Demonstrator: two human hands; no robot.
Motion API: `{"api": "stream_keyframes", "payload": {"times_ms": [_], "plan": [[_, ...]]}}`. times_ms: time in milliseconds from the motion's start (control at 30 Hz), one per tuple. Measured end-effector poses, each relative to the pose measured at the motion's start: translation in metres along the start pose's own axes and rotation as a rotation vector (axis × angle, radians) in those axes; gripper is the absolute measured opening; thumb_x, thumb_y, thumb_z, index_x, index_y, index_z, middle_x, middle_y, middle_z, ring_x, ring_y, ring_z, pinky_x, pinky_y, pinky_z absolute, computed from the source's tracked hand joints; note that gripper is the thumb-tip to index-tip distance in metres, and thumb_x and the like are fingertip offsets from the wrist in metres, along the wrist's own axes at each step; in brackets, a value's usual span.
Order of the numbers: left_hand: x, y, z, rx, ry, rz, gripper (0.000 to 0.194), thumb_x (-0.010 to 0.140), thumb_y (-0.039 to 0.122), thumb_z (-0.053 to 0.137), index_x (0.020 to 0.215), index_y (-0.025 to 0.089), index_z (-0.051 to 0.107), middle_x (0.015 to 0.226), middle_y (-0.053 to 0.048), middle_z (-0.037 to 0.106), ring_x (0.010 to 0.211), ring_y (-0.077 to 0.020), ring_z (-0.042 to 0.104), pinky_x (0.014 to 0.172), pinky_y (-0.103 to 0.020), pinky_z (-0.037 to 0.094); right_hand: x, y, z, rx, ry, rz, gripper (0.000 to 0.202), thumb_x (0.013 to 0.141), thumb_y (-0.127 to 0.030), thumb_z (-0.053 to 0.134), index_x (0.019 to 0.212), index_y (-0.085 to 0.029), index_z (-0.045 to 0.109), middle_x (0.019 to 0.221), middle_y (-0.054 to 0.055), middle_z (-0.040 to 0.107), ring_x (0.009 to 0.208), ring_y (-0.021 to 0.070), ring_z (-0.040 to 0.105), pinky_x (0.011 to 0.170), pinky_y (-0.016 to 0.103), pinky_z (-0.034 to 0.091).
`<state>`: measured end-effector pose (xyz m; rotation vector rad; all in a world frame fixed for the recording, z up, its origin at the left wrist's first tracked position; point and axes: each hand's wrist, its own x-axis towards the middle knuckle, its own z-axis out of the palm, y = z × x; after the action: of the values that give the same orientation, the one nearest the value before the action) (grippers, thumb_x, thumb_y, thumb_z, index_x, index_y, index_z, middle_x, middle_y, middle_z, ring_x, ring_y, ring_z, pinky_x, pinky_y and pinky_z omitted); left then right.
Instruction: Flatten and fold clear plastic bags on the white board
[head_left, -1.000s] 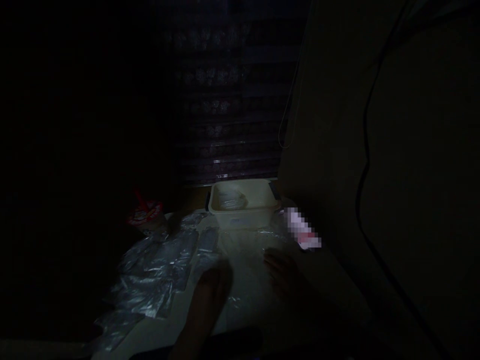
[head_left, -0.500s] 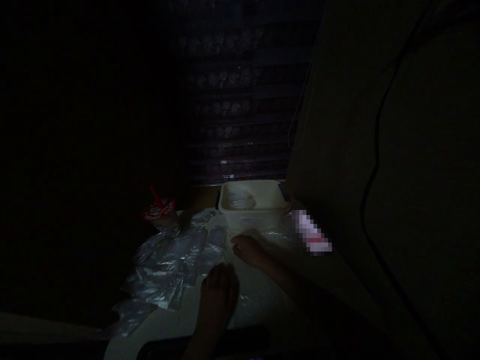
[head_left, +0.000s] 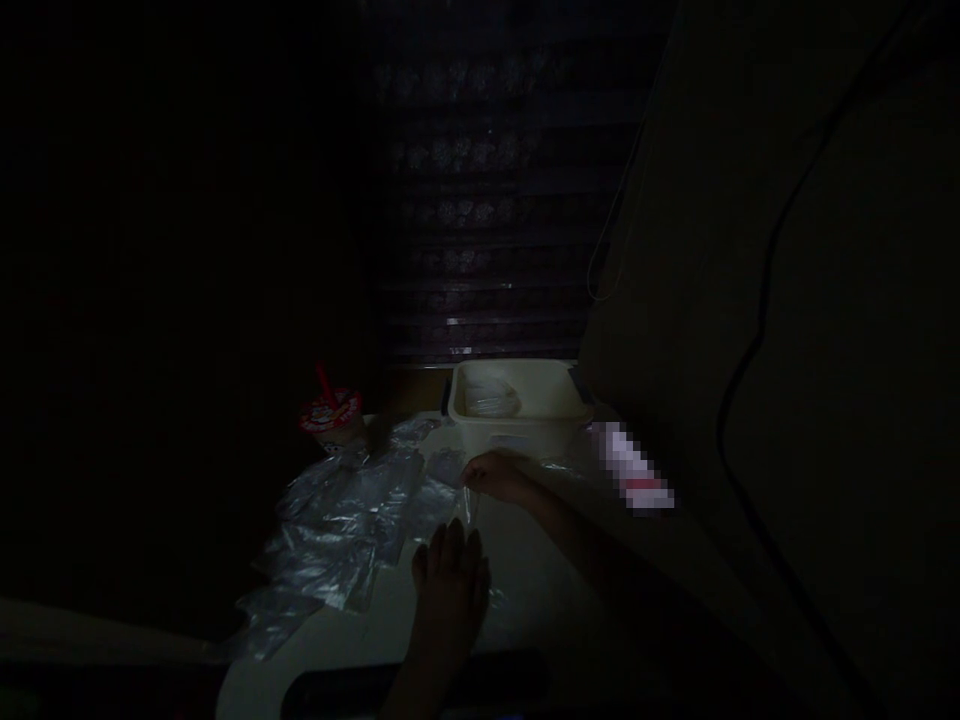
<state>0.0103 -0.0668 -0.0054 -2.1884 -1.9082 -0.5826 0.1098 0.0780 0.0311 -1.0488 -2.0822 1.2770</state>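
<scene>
The scene is very dark. My right hand (head_left: 495, 476) is closed in a pinch above the pale table (head_left: 390, 610), and a small clear plastic bag (head_left: 470, 506) hangs from its fingertips. Nearer to me, my left hand (head_left: 451, 575) has its fingers stretched out and somewhat apart, just below the hanging plastic, with nothing visible in it. Many clear plastic bags (head_left: 330, 540) lie spread and overlapping on the table to the left of both hands.
A cream plastic bin (head_left: 525, 437) with clear plastic inside stands at the back. On the left is a cup with a red lid (head_left: 330, 410) and red straw. A blurred pinkish-white item (head_left: 637, 470) lies at right. A dark cable (head_left: 761, 300) hangs along the right wall.
A clear plastic bag now hangs from my right hand's fingertips, where none was visible. My left hand's fingers have stretched forward. The whole view has shifted slightly.
</scene>
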Motion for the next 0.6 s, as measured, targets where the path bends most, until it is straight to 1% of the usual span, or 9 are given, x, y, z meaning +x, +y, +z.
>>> {"api": "stream_keyframes", "payload": {"times_ms": [100, 167, 267, 333, 400, 467, 533, 600], "plan": [[0.002, 0.0, -0.003, -0.061, 0.003, 0.032, 0.029, 0.077, 0.023, 0.038, 0.1, 0.02, 0.056, 0.113, -0.012, 0.05, 0.106, -0.0276, 0.04, 0.082, -0.048, 0.028, -0.009, 0.001, -0.008, 0.023, 0.032, 0.0, 0.012, 0.061, -0.01, 0.05, 0.062, -0.013, 0.061, 0.061, 0.0, 0.061, 0.061, 0.0113, 0.054, 0.058, 0.022, 0.041], [0.005, -0.001, -0.007, -0.145, -0.004, 0.074, 0.029, 0.078, 0.022, 0.036, 0.1, 0.019, 0.054, 0.111, -0.011, 0.052, 0.105, -0.0255, 0.042, 0.083, -0.046, 0.03, -0.017, 0.003, -0.012, 0.046, 0.04, 0.003, 0.011, 0.061, -0.009, 0.05, 0.061, -0.013, 0.06, 0.061, 0.0, 0.06, 0.06, 0.0111, 0.054, 0.058, 0.022, 0.042], [0.012, -0.004, -0.013, -0.299, -0.014, 0.115, 0.033, 0.079, 0.023, 0.031, 0.107, 0.016, 0.047, 0.103, -0.011, 0.056, 0.093, -0.0204, 0.051, 0.079, -0.039, 0.037, -0.03, 0.009, -0.017, 0.09, 0.05, 0.012, 0.009, 0.06, -0.009, 0.05, 0.059, -0.013, 0.057, 0.06, 0.0, 0.059, 0.059, 0.0112, 0.054, 0.059, 0.024, 0.042], [0.017, -0.005, -0.015, -0.342, -0.03, 0.111, 0.034, 0.079, 0.023, 0.031, 0.109, 0.014, 0.044, 0.096, -0.01, 0.059, 0.083, -0.0185, 0.056, 0.073, -0.035, 0.041, -0.038, 0.014, -0.021, 0.121, 0.058, 0.016, 0.007, 0.059, -0.009, 0.051, 0.059, -0.013, 0.056, 0.06, 0.001, 0.059, 0.06, 0.0115, 0.054, 0.059, 0.024, 0.042], [0.021, -0.005, -0.016, -0.299, -0.043, 0.101, 0.033, 0.078, 0.023, 0.034, 0.107, 0.013, 0.046, 0.093, -0.01, 0.06, 0.08, -0.0193, 0.057, 0.07, -0.035, 0.043, -0.044, 0.018, -0.025, 0.151, 0.066, 0.019, 0.004, 0.059, -0.011, 0.051, 0.058, -0.013, 0.054, 0.06, 0.001, 0.058, 0.059, 0.012, 0.054, 0.059, 0.025, 0.043], [0.023, -0.005, -0.015, -0.22, -0.053, 0.12, 0.03, 0.076, 0.023, 0.038, 0.102, 0.013, 0.05, 0.095, -0.011, 0.06, 0.085, -0.0217, 0.055, 0.07, -0.037, 0.043, -0.049, 0.021, -0.028, 0.182, 0.071, 0.019, 0.003, 0.06, -0.013, 0.052, 0.058, -0.013, 0.053, 0.06, 0.002, 0.058, 0.059, 0.0124, 0.055, 0.059, 0.026, 0.043], [0.023, -0.004, -0.012, -0.161, -0.056, 0.165, 0.027, 0.075, 0.022, 0.04, 0.099, 0.015, 0.053, 0.1, -0.011, 0.058, 0.092, -0.0236, 0.052, 0.073, -0.039, 0.041, -0.052, 0.021, -0.03, 0.213, 0.075, 0.019, 0.003, 0.062, -0.015, 0.052, 0.063, -0.013, 0.053, 0.063, 0.003, 0.059, 0.061, 0.0127, 0.055, 0.059, 0.026, 0.043], [0.023, -0.003, -0.01, -0.138, -0.061, 0.201, 0.028, 0.075, 0.021, 0.041, 0.1, 0.016, 0.052, 0.104, -0.011, 0.056, 0.097, -0.0235, 0.049, 0.075, -0.039, 0.04, -0.054, 0.021, -0.031, 0.237, 0.078, 0.02, 0.01, 0.064, -0.017, 0.05, 0.073, -0.012, 0.054, 0.068, 0.005, 0.06, 0.063, 0.0129, 0.056, 0.059, 0.027, 0.044]]}}
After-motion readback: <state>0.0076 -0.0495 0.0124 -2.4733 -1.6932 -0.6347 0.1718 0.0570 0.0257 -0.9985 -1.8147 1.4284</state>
